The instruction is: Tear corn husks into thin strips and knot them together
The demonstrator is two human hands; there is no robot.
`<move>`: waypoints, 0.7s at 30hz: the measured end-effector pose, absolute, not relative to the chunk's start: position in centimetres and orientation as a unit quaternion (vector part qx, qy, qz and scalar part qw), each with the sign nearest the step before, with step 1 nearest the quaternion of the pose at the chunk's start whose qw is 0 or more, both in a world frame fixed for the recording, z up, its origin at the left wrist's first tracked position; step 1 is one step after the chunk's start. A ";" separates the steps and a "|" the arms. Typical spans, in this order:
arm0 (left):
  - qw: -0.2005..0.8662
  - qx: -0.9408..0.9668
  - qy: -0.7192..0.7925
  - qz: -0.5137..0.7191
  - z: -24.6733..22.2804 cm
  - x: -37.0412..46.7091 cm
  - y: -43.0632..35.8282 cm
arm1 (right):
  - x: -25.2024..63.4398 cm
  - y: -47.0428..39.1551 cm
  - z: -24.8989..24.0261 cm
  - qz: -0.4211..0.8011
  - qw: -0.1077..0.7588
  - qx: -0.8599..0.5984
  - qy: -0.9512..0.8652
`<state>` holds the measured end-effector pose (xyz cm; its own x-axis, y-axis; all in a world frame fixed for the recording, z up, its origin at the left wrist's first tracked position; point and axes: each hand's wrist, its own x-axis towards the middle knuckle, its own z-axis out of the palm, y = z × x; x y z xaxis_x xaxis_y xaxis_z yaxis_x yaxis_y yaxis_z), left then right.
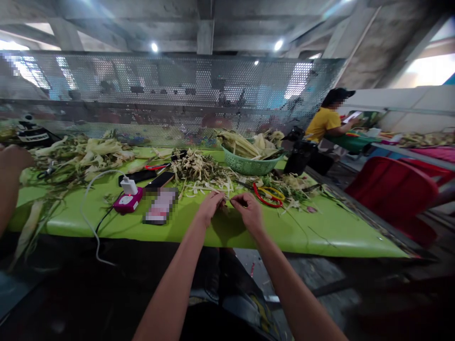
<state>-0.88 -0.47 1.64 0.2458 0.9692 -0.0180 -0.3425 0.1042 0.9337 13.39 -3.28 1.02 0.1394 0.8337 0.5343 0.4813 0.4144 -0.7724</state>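
Over the front part of the green-covered table, my left hand (212,206) and my right hand (250,209) face each other in a pinch. A thin pale strip (228,198), apparently of plant husk, runs between their fingertips; its ends are hidden by the fingers. Just beyond my hands lie loose pale strips (209,187) and a heap of short, curly husk pieces (195,165). To the right of my right hand are a red and yellow ring-like loop (269,195) and green scraps.
Left of my hands lie a phone (160,206), a dark phone (160,180) and a purple power socket (128,200) with a white charger. A green basket (249,163) holds husks. Another person's arm (10,180) reaches in at left, near a husk pile (95,151). Red chairs (393,184) stand right.
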 end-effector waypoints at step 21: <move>0.597 0.578 0.298 0.470 1.0 -0.6 -0.3 | 13.6 -3.1 0.8 0.309 0.641 -0.489 -0.505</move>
<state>-0.58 -0.31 1.00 0.3806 0.9055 0.1874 -0.2178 -0.1092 0.9699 13.63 -3.06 0.83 0.2997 0.8897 0.3445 0.0972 0.3308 -0.9387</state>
